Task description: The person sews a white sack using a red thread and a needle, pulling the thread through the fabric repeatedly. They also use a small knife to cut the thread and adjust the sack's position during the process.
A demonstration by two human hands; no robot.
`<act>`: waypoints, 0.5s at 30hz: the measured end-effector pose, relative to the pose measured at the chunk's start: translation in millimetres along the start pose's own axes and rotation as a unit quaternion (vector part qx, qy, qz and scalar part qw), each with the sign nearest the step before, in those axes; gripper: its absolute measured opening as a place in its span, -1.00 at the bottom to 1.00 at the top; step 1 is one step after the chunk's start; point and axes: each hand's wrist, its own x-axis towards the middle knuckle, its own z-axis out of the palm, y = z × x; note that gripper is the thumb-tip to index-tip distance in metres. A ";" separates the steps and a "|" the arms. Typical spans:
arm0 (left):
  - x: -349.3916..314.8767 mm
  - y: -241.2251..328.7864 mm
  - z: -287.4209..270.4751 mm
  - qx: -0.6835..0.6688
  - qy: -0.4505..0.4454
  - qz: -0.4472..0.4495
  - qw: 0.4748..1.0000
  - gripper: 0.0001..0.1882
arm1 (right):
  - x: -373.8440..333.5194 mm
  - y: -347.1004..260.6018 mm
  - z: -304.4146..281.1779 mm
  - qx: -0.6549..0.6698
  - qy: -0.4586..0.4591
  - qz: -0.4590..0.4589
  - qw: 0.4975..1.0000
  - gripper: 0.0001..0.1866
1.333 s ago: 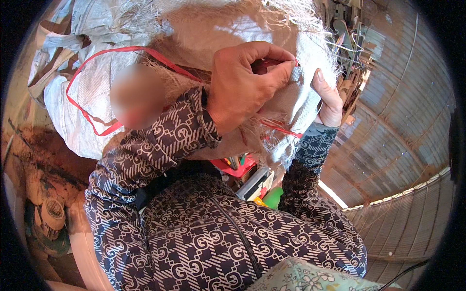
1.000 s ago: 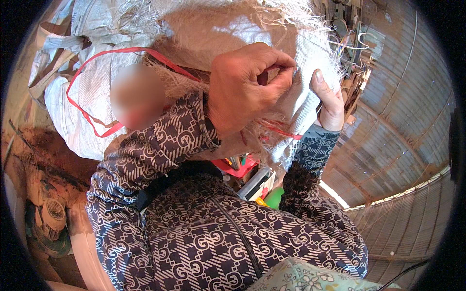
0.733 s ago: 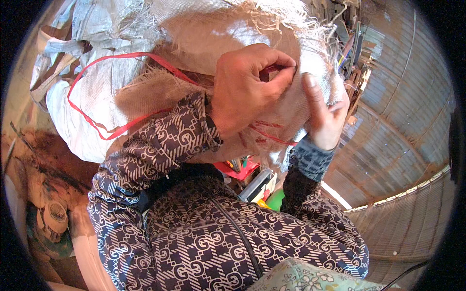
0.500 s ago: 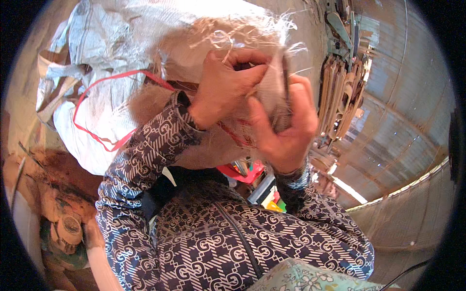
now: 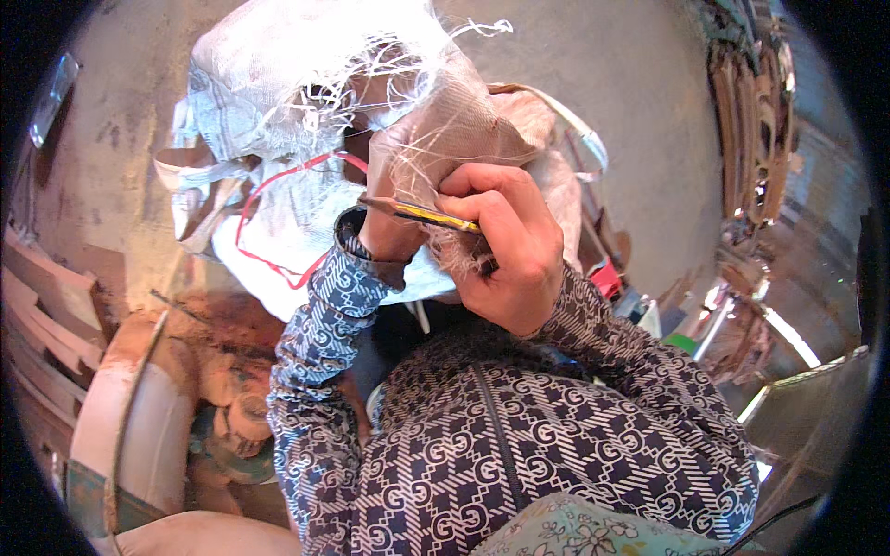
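A pale woven sack with a frayed edge of loose white strands spreads in front of me. My right hand is closed around a slim pointed tool with yellow and black stripes. Its brownish tip points left, across my left wrist and the sack's fold. My left hand reaches up against the sack, and a brownish fold of the cloth covers its fingers. What those fingers grip is hidden.
A red strap loops over the sack's left part. Wooden pieces are stacked at the right, and curved boards lie at the left. A dusty motor-like machine part sits at the lower left.
My right hand has turned, and the yellow-and-black tool now shows clearly, lying crosswise. The sack's fold now covers my left fingers, which showed before. The view has shifted, revealing more floor.
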 end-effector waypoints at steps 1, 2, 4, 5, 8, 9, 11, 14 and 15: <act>-1.2 0.3 -9.6 -0.018 -0.012 -0.002 1.000 -0.64 | -0.5 0.6 3.8 0.019 0.006 0.004 1.000 -0.70; -4.1 2.4 -19.1 -0.040 -0.026 -0.003 0.999 -0.62 | -0.6 1.4 7.4 0.030 0.006 0.004 1.000 -0.69; -8.0 6.1 -35.0 -0.085 -0.062 -0.016 0.994 -0.59 | -3.7 5.1 12.5 0.043 0.007 0.006 0.999 -0.67; -9.1 9.4 -41.2 -0.097 -0.073 -0.025 0.992 -0.58 | -4.3 4.1 14.7 0.044 0.006 0.009 0.999 -0.68; -17.7 16.8 -52.1 -0.131 -0.096 -0.031 0.986 -0.53 | -6.8 7.4 31.0 0.084 0.018 0.001 0.996 -0.69; -20.3 17.8 -54.9 -0.141 -0.100 -0.028 0.985 -0.51 | -7.9 8.2 35.4 0.093 0.020 -0.005 0.995 -0.69; -27.2 22.1 -58.9 -0.154 -0.107 -0.029 0.982 -0.48 | -8.2 7.6 40.0 0.109 0.008 -0.002 0.994 -0.68; -33.8 23.7 -61.0 -0.162 -0.105 -0.026 0.981 -0.43 | -11.1 10.3 48.4 0.124 0.000 -0.007 0.992 -0.65; -30.5 25.0 -65.0 -0.145 -0.112 -0.016 0.983 -0.44 | -10.1 10.7 50.2 0.128 0.005 -0.007 0.992 -0.66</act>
